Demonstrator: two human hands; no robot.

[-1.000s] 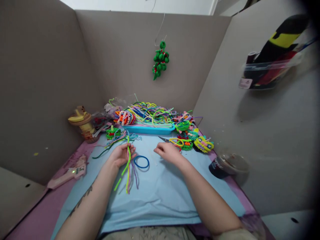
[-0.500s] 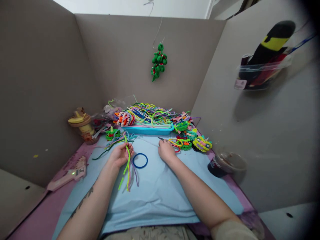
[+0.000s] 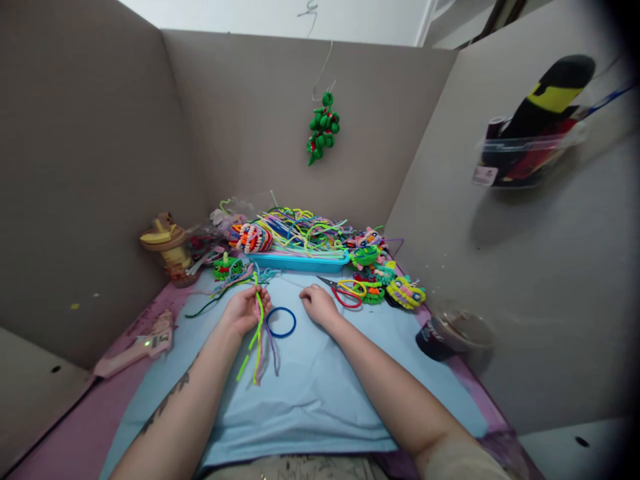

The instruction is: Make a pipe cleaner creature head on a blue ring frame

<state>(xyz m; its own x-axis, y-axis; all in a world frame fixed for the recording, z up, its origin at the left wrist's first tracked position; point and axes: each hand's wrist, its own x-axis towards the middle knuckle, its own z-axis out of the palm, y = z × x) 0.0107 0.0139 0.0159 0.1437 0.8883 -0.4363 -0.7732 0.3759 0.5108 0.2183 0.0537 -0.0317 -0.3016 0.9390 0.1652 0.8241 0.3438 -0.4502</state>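
My left hand (image 3: 249,309) is closed around a bundle of fuzzy pipe cleaners (image 3: 259,333) in lime green, yellow, pink and purple. Their ends hang down towards me over the blue cloth, and their tops stick up past the fingers. To the right of that hand a dark blue ring (image 3: 281,323) lies flat on the cloth. My right hand (image 3: 316,305) is beyond the ring, fingertips pinched together; whatever may be between them is too small to make out. Scissors (image 3: 346,291) with red and yellow handles lie just right of it, apart from the fingers.
Behind stands a blue tray (image 3: 300,264) heaped with pipe cleaners. Finished fuzzy figures (image 3: 406,291) cluster at the right. A pink glue gun (image 3: 145,347) and a cup (image 3: 173,253) are at the left, a dark tub (image 3: 440,337) at the right. Grey panels (image 3: 270,120) enclose the table.
My right hand first went towards the scissors, then came back left, nearer my left hand, uncovering the scissors. My left hand keeps its hold on the pipe cleaners.
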